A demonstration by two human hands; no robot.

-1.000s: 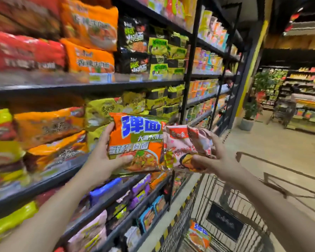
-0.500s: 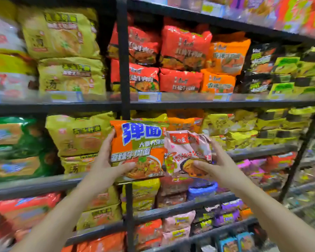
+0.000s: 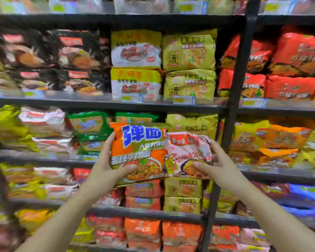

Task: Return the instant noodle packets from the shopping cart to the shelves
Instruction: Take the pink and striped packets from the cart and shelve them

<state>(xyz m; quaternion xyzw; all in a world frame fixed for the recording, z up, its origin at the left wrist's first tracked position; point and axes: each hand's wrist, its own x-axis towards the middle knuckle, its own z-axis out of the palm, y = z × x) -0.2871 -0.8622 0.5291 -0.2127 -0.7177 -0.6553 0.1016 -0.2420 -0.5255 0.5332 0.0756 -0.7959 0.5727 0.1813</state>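
View has swung left along the shelves [image 3: 116, 104].

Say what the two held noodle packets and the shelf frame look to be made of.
Orange packet and pink packet: thin glossy plastic film, judging by crinkles and sheen. Shelf frame: likely dark painted metal, matte and rigid-looking, though blur leaves this uncertain.

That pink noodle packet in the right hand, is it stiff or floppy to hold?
Probably soft outside: the pink packet looks crinkled and dented where the right hand pinches it. It seems light, since a thumb-and-finger grip holds it up. The glossy film might be a bit slippery.
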